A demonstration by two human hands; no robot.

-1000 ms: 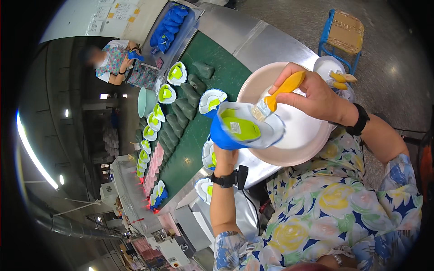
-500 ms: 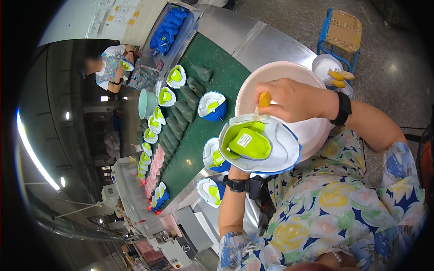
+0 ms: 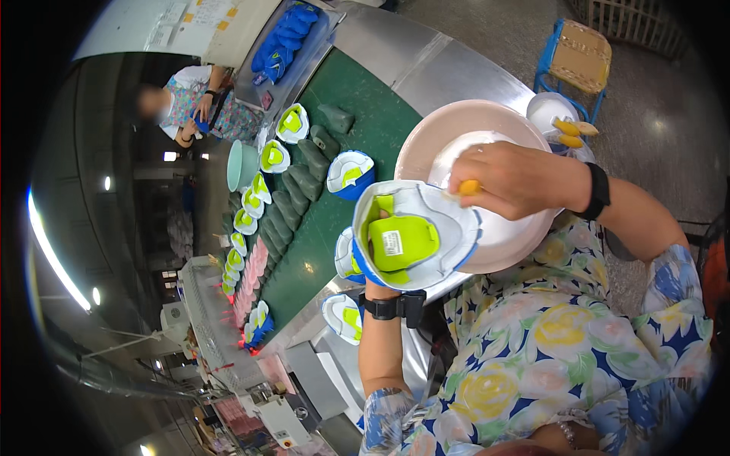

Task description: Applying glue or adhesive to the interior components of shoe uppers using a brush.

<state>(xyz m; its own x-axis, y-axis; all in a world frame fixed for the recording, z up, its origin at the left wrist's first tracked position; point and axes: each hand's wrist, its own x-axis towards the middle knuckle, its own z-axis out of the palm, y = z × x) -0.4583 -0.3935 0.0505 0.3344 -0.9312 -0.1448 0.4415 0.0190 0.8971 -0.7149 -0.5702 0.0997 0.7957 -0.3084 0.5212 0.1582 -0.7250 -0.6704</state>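
My left hand (image 3: 379, 292) supports a shoe upper (image 3: 452, 220) from below, its fingers mostly hidden by it. The upper is blue outside and whitish inside, with a lime-green tongue (image 3: 403, 242) bearing a white label. Closed in a fist, my right hand (image 3: 506, 178) grips a brush by its yellow handle (image 3: 470, 187); the bristles are hard to see. That hand is over the pale pink basin (image 3: 426, 140), which holds white liquid, close to the upper's right edge. Similar uppers lie near my left wrist, one of them a blue-and-white upper (image 3: 351, 175) on the green belt.
The green conveyor belt (image 3: 365, 99) carries dark shoe lasts (image 3: 293, 190), pink pieces (image 3: 249, 281) and more uppers. A white bucket (image 3: 544, 114) with yellow-handled brushes stands beyond the basin, near a stool (image 3: 582, 53). A co-worker (image 3: 190, 102) handles a blue item at the far left.
My left hand has shifted the upper slightly left and tilted it. My right hand has moved right with the brush, away from the tongue. The co-worker now handles a blue item.
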